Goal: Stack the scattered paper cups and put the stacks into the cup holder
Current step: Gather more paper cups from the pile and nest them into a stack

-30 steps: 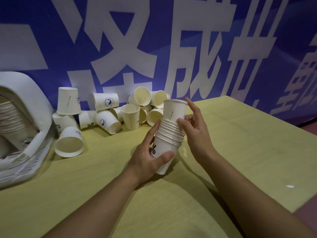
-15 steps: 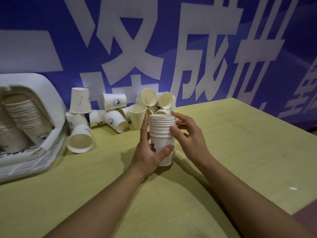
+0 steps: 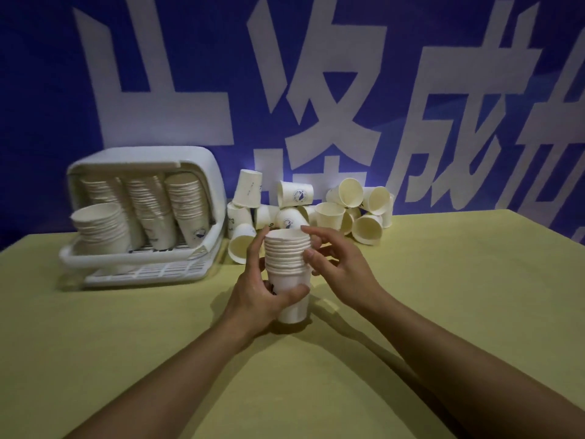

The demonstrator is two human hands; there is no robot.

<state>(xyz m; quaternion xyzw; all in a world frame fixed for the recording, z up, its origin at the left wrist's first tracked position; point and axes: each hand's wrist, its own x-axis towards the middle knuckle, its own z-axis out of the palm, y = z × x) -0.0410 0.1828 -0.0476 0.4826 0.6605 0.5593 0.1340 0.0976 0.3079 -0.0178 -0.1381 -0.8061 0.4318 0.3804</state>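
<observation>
A stack of white paper cups (image 3: pixel 287 258) stands upright at the table's middle. My left hand (image 3: pixel 258 296) grips its lower part, thumb across the front. My right hand (image 3: pixel 335 264) has its fingers curled round the rims at the top of the stack. Behind them lies a pile of several loose paper cups (image 3: pixel 316 207), some on their sides, some upright. The white cup holder (image 3: pixel 136 274) sits at the back left with several cup stacks (image 3: pixel 190 210) leaning inside it.
The yellow table (image 3: pixel 443 296) stretches wide to the right and toward me. A blue wall banner (image 3: pixel 285 90) with large white characters rises directly behind the cups and the holder.
The top cup has been pushed down flush into the stack. The stack went from tilted to upright. The view has swung left, so the cup holder now shows whole.
</observation>
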